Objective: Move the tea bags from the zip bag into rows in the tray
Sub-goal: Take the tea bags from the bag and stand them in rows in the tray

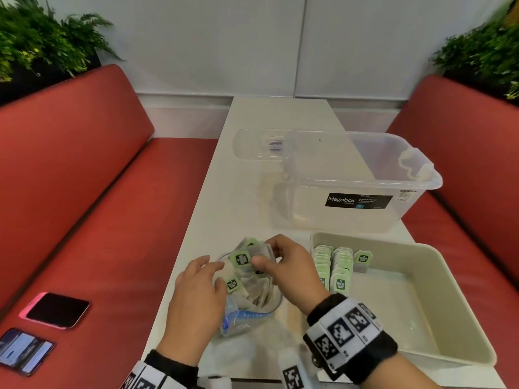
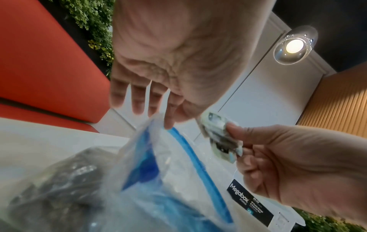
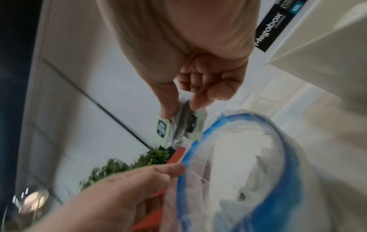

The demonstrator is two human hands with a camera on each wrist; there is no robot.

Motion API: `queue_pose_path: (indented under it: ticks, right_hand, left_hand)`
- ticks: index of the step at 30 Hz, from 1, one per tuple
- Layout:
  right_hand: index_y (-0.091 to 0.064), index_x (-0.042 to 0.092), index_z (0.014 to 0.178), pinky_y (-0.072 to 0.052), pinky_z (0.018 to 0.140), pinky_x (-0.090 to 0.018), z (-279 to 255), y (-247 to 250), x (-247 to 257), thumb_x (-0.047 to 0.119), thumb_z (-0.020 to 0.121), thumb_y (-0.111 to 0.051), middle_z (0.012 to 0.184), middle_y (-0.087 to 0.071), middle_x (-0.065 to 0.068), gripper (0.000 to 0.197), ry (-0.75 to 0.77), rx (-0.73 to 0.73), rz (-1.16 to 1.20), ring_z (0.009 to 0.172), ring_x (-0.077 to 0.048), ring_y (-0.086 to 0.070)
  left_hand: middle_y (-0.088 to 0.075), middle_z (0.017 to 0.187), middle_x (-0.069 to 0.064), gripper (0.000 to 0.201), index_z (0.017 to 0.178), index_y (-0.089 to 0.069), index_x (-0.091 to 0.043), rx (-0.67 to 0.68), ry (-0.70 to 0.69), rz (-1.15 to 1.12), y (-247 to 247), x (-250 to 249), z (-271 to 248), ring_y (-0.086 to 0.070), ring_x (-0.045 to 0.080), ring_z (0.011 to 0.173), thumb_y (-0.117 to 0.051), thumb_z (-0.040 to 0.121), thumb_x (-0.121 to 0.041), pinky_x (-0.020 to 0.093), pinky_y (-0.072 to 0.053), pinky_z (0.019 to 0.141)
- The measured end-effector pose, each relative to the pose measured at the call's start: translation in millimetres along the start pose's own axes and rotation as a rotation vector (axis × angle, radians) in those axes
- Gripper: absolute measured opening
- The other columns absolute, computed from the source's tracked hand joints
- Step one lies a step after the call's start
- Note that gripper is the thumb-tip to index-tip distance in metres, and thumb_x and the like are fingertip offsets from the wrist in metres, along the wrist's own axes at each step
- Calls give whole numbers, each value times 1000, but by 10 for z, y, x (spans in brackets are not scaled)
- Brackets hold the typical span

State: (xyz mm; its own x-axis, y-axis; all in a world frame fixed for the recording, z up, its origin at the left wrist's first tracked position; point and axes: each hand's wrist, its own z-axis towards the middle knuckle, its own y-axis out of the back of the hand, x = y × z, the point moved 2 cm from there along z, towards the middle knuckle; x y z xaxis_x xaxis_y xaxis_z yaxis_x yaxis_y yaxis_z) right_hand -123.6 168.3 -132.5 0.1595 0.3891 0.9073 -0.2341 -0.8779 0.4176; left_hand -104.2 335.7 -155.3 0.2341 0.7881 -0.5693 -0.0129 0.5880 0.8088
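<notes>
A clear zip bag [image 1: 247, 315] with a blue seal lies open on the white table, with green-tagged tea bags spilling at its mouth. My right hand [image 1: 262, 256] pinches a small bunch of tea bags [image 1: 241, 259] just above the mouth; the right wrist view shows thumb and forefinger [image 3: 182, 108] pinched on those tea bags [image 3: 178, 125]. My left hand [image 1: 213, 269] holds the bag's rim [image 2: 168, 128] on the left side. The beige tray [image 1: 393, 318] sits to the right. In it, two rows of tea bags [image 1: 335, 265] stand on edge, with one more bag [image 1: 363, 258] beside them.
A clear Megabox bin [image 1: 351, 192] stands behind the tray, its lid [image 1: 261, 143] lying further back. Two phones [image 1: 56, 310] lie on the red bench at left. Red benches flank the narrow table on both sides.
</notes>
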Motion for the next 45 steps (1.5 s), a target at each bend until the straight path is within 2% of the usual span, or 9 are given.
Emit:
queue_pose_path:
  ticks: [5, 8, 12, 18, 23, 30, 34, 38, 45]
  right_hand:
    - [-56, 8, 93, -35, 40, -16, -15, 170, 138, 9, 86, -65, 68, -58, -4, 12, -108, 110, 504, 40, -7, -44]
    - [-52, 8, 106, -33, 41, -20, -42, 186, 199, 11, 87, -64, 62, -58, -2, 23, -134, 174, 641, 39, -9, -44]
    - [-51, 13, 111, -34, 41, -21, -93, 206, 251, 13, 89, -62, 53, -56, 5, 25, -118, 193, 617, 38, -10, -45]
    - [-49, 41, 119, -43, 66, -17, -89, 475, 261, 33, 86, -61, 95, -46, 13, 37, 239, -10, -260, 82, -4, -53]
    - [-49, 43, 130, -43, 75, -24, -8, 670, 340, 18, 88, -58, 110, -42, 9, 50, 452, 302, -522, 82, -3, -45]
    - [-61, 35, 118, -29, 62, -6, 130, 910, 253, 15, 75, -74, 91, -49, 14, 49, 387, 341, -469, 65, 14, -45]
    - [-64, 32, 98, -39, 61, -13, 132, 1023, 208, 11, 69, -78, 85, -53, 18, 39, 329, 240, -334, 59, -1, -47]
    - [-59, 31, 76, -41, 58, -17, 166, 1153, 154, 11, 71, -77, 74, -56, 17, 27, 287, 94, -221, 55, -2, -47]
    - [-64, 35, 66, -47, 70, -25, 226, 1517, 186, 15, 76, -74, 75, -68, 9, 25, 257, 54, -244, 69, -7, -56]
  left_hand:
    - [-54, 120, -9, 38, 121, -52, -26, -166, -4, -504, 170, -355, -20, -47, 5, 108, -41, 88, -42, 12, -36, 80]
    - [-64, 116, -5, 41, 121, -52, -28, 71, 106, -1085, 104, -541, 11, -62, 9, 105, -65, 83, -38, 17, -50, 78]
    - [-67, 95, 17, 33, 118, -57, -10, 265, 180, -1360, 19, -747, 51, -62, 27, 71, -53, 88, -25, 33, -54, 65]
    - [-70, 108, 12, 31, 120, -57, -7, 337, 296, -1371, -97, -781, 94, -68, 23, 96, -44, 94, -19, 36, -59, 72]
    - [-73, 89, 6, 32, 111, -58, -7, 536, 267, -1291, -142, -847, 75, -71, 17, 83, -52, 83, -22, 32, -59, 62]
    - [-72, 100, 10, 41, 110, -60, -12, 602, 302, -1293, -279, -956, 70, -70, 20, 90, -51, 77, -34, 33, -59, 62]
    - [-72, 102, 11, 40, 111, -60, -12, 603, 290, -1321, -330, -1053, 90, -70, 24, 93, -50, 79, -33, 34, -60, 63]
    - [-72, 104, 11, 39, 111, -61, -13, 552, 294, -1335, -377, -1124, 115, -70, 24, 90, -51, 78, -32, 35, -60, 65]
    - [-72, 103, 6, 28, 108, -62, -13, 423, 297, -1258, -458, -1083, 138, -70, 22, 88, -49, 87, -26, 35, -60, 59]
